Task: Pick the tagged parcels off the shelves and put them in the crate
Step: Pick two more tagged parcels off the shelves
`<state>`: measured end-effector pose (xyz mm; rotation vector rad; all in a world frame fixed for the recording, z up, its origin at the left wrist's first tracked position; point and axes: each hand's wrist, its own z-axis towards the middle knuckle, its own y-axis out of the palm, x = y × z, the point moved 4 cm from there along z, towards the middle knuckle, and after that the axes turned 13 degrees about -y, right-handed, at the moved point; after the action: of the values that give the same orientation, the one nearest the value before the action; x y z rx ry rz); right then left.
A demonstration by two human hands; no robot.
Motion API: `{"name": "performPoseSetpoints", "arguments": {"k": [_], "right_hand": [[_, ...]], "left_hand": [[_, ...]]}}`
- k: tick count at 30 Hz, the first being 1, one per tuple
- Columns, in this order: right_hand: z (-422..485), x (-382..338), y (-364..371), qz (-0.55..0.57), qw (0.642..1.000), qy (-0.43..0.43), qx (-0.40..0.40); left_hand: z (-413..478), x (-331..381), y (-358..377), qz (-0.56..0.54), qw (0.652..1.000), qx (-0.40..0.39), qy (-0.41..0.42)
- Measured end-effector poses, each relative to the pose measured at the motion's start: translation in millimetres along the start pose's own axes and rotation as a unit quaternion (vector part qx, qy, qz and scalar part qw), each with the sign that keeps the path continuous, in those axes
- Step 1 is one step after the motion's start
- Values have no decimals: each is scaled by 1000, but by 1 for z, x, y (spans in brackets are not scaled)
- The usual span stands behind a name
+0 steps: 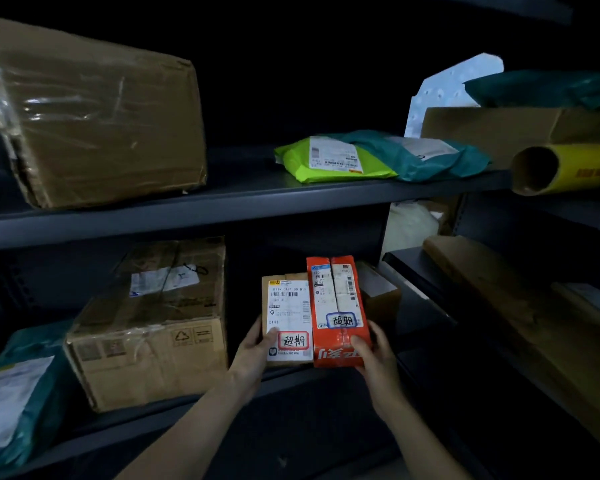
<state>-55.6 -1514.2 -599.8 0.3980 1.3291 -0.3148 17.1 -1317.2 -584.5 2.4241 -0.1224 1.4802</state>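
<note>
Two tagged parcels lie side by side on the lower shelf [174, 407]. The small brown box [286, 306] carries a white label and a red-framed handwritten tag. Right beside it, touching, is an orange parcel [338, 306] with a blue-framed tag. My left hand [253, 348] grips the near left edge of the brown box, thumb on its label. My right hand [373, 355] holds the near right corner of the orange parcel. No crate is in view.
A large taped carton [149, 323] stands left of the parcels, with a teal mailer [18, 393] further left. The upper shelf [243, 199] holds a big brown box [94, 123], green [333, 161] and teal mailers and a yellow tube [565, 171]. Flat cartons [520, 299] fill the right-hand shelving.
</note>
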Motion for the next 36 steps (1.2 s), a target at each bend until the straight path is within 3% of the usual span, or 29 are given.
{"name": "performPoseSetpoints", "arguments": {"k": [7,19,25,36], "right_hand": [[-45,-50,-6,-19,999,35,32],[-167,-225,9,-40,994,58,80],[-203,-301,31,-32,996,49,73],[-255,-412,88,-23,1000,7,-10]], "left_hand": [[-56,18,1,12,998,-26,-60],[-234,111,-5,93,989,-79,-88],[-309,157,-19,146,985,-61,-64],[-441,225,-64,117,993,16,-29]]}}
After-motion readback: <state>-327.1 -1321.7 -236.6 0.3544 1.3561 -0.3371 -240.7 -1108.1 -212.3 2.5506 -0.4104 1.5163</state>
